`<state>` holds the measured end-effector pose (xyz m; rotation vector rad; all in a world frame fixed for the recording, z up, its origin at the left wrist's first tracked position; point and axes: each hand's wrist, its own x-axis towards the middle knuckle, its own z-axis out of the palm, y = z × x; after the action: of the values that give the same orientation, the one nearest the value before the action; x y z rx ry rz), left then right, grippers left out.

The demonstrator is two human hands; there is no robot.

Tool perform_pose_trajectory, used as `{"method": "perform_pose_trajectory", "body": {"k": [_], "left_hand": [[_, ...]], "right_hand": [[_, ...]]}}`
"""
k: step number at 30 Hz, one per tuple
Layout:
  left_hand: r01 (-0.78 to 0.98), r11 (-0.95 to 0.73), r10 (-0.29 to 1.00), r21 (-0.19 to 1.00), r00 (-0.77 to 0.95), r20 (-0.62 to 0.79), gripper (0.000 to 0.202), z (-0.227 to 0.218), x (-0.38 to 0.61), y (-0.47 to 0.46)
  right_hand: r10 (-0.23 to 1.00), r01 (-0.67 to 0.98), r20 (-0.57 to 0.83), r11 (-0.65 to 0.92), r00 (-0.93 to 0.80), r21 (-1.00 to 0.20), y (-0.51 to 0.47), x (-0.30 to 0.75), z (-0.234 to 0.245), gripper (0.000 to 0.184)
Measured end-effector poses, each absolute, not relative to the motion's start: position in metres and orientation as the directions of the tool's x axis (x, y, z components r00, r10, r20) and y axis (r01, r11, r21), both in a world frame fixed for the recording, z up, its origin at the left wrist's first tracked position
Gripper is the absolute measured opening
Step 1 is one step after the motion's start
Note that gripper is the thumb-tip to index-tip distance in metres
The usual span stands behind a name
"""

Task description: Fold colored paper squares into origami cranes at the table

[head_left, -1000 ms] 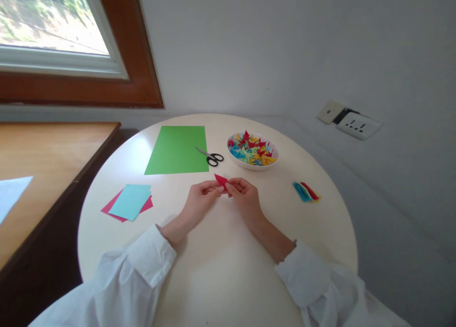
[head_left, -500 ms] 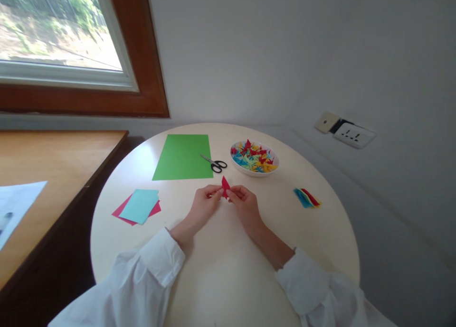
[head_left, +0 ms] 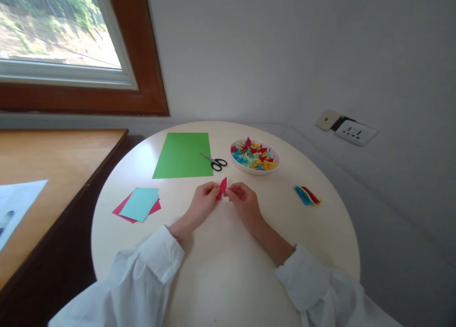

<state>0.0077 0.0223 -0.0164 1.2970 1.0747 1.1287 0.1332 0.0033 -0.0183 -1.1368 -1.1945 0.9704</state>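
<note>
A small red piece of folded origami paper point(head_left: 223, 186) stands with its point upward above the middle of the round table. My left hand point(head_left: 204, 200) pinches it by its left side between thumb and fingers. On the other side, my right hand point(head_left: 245, 203) is closed, its thumb and fingertips at the paper's lower right edge. The fingers hide the bottom of the folded piece. Just beyond the hands lie scissors with black handles point(head_left: 216, 164), their blades over a green sheet point(head_left: 183, 156).
A white bowl point(head_left: 251, 169) at the back holds several colourful folded paper cranes. To the right lies a bundle of coloured folded strips point(head_left: 308, 196). Light-blue square paper point(head_left: 140, 204) rests on red paper point(head_left: 156, 207) at the left. A wooden desk point(head_left: 53, 151) stands beside the round table point(head_left: 221, 279).
The red folded paper has tilted, its tip leaning right and its body shifting toward my left hand. My right fingertips have moved slightly away from its middle to its edge.
</note>
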Motion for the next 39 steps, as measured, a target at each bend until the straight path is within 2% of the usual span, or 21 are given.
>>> {"method": "perform_pose_trajectory", "body": {"k": [5,11,15,20,25,39], "left_hand": [[-0.088,0.037,0.973,0.995,0.232,-0.016,0.016,-0.0186,0.0077,0.0219],[-0.163,0.070,0.945,0.984,0.327,-0.013,0.014,-0.0220,0.0059,0.0222],[-0.156,0.068,0.941,0.985,0.338,-0.011,0.014,-0.0251,0.0037,0.0236],[-0.209,0.138,0.945,0.968,0.322,-0.065,0.012,-0.0218,0.0045,0.0238],[-0.228,0.183,0.946,0.956,0.307,-0.108,0.014,-0.0189,0.0050,0.0239],[-0.154,0.153,0.935,0.976,0.343,-0.093,0.014,-0.0187,0.0041,0.0233]], "right_hand": [[0.964,-0.016,0.264,0.265,0.042,-0.964,0.0021,0.1403,-0.0186,0.012],[0.949,0.063,0.301,0.307,-0.091,-0.949,-0.0017,0.1431,-0.0210,0.015],[0.942,0.179,0.327,0.336,-0.078,-0.925,-0.0022,0.1428,-0.0218,0.011],[0.926,0.234,0.376,0.374,-0.039,-0.897,-0.0009,0.1419,-0.0214,0.010],[0.919,0.219,0.393,0.391,-0.037,-0.894,0.0016,0.1421,-0.0232,0.011],[0.939,0.242,0.345,0.338,-0.017,-0.910,0.0043,0.1429,-0.0279,0.007]]}}
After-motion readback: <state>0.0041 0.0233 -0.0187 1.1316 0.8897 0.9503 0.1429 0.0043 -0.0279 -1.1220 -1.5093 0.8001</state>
